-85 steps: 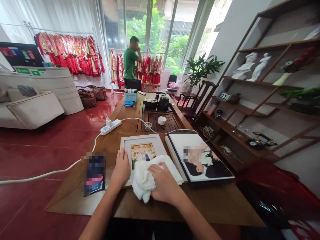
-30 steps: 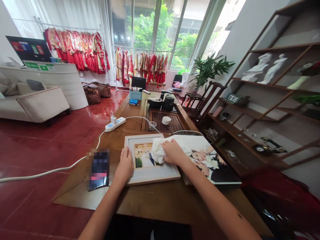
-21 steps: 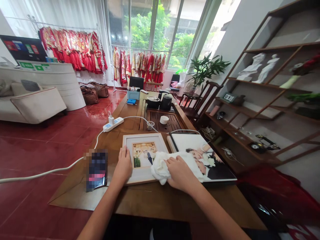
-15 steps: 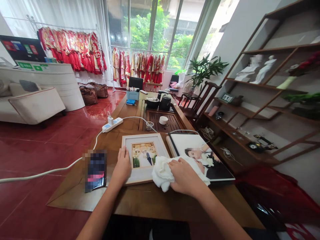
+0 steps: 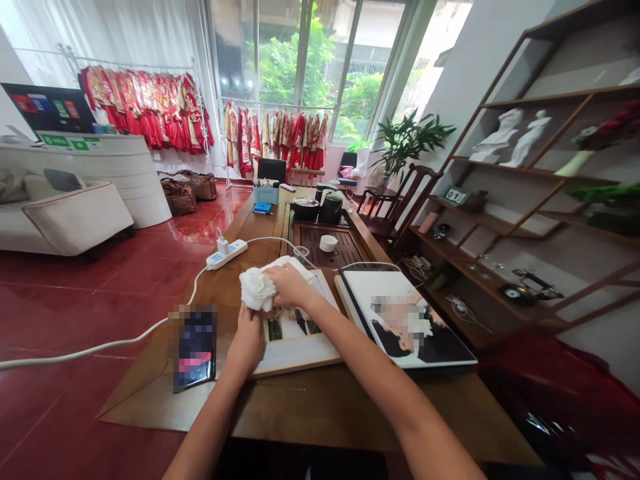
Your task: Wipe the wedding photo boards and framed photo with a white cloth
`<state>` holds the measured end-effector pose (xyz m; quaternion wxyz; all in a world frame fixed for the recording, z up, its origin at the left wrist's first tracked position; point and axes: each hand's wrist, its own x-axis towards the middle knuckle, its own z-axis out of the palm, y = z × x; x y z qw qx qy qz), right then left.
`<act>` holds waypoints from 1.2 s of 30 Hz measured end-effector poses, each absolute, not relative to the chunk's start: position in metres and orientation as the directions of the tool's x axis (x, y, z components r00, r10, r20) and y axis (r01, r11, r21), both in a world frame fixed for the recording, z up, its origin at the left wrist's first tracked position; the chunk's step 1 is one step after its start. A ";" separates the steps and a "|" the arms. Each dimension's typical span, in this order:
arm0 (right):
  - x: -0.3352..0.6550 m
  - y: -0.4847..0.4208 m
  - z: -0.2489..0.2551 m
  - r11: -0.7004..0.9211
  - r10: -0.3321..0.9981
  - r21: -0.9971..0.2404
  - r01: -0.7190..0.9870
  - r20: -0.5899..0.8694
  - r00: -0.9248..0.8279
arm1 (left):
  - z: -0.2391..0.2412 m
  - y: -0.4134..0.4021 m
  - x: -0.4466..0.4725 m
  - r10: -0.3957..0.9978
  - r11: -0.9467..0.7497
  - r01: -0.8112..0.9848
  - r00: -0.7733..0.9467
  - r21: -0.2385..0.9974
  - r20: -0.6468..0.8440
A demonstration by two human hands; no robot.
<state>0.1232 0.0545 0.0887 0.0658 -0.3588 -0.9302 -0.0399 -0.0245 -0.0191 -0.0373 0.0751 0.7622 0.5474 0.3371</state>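
Observation:
A white picture frame (image 5: 300,355) with a small wedding photo (image 5: 285,327) inside lies flat on the wooden table. My left hand (image 5: 249,340) grips its left edge, the thumb side partly hidden. My right hand (image 5: 289,287) is closed on a bunched white cloth (image 5: 257,288), pressed against the frame's upper left corner, just above my left fingers. The cloth and my right forearm cover the top and right parts of the photo. To the right, a larger photo panel (image 5: 445,343) lies flat, showing a person in white with dark hair.
A phone (image 5: 197,347) lies left of my left hand. Behind the frame are a power strip (image 5: 227,254) with a white cable, a slatted tea tray (image 5: 345,250) and a white cup (image 5: 328,243). Wooden shelves (image 5: 500,267) stand at the right.
My right hand has carried the white cloth from the frame's lower right side up and left to its upper left corner. The left hand stays on the left edge.

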 end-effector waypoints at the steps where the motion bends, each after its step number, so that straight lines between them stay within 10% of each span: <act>1: 0.118 0.062 0.081 0.755 0.647 0.021 0.656 0.140 -0.749 | -0.038 -0.019 -0.024 0.886 -0.386 0.784 0.169 0.486 0.432; 36: 0.221 0.031 0.084 0.453 0.892 0.146 0.880 -0.054 -0.450 | -0.052 -0.016 -0.025 0.943 -0.244 0.823 0.078 0.512 0.324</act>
